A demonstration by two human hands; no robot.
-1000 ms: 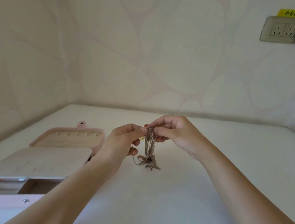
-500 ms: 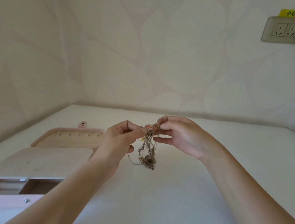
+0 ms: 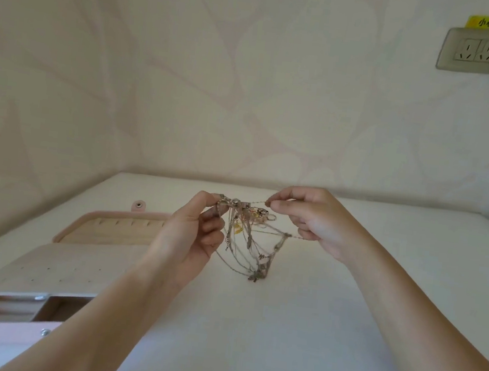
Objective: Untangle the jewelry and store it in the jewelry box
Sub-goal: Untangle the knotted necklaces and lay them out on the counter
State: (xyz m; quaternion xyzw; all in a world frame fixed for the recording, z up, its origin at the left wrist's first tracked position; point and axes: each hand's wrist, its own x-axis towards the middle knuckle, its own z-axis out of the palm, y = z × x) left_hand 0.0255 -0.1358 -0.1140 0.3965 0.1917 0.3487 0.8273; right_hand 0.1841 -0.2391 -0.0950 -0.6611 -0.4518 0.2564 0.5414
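Tangled silvery-gold chain jewelry [image 3: 250, 241] is hanging between the fingers [image 3: 200, 211], the left hand [image 3: 188, 237] pinching its knotted top, the right hand [image 3: 315, 224] pinching a taut strand.

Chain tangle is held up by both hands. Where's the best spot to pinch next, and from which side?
Probably the chain tangle at its dense bottom knot. Strands from the left hand and the right hand converge there, and it hangs below both. Come in low from the near side with a fingertip pinch; from above, the spread loops would be in the way.
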